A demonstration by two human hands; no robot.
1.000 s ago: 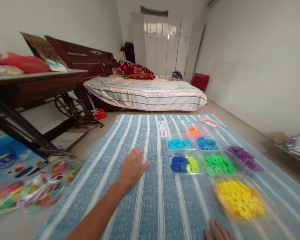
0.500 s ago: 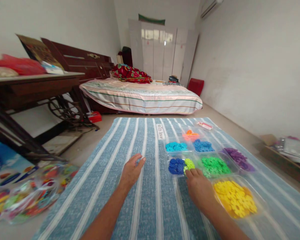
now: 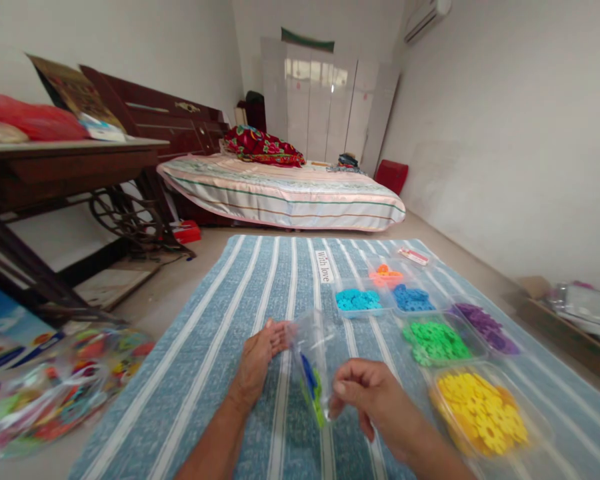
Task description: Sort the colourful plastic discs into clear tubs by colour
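Note:
A clear plastic box [image 3: 316, 333] is tipped up on its side between my hands, above the striped cloth. Dark blue pieces [image 3: 309, 375] and lime green pieces [image 3: 319, 399] lie together inside it. My right hand [image 3: 370, 397] pinches the box by its near right edge. At the far left corner, the stretched fingers of my left hand [image 3: 260, 353] reach the box; whether they bear on it is hard to see. To the right stand boxes of green flower-shaped pieces [image 3: 437, 343] and yellow flower-shaped pieces [image 3: 480, 407].
Further boxes hold light blue pieces [image 3: 359, 300], blue pieces [image 3: 413, 298], orange pieces [image 3: 386, 273] and purple pieces [image 3: 485, 327]. A striped cloth [image 3: 215, 320] lies under everything. Plastic bags of colourful items [image 3: 80, 387] lie at the left. A bed [image 3: 280, 193] stands beyond.
The box with dark blue and lime pieces has left its place among the other boxes, moved left and nearer, and tipped up. My right hand moved with it; my left hand came slightly nearer.

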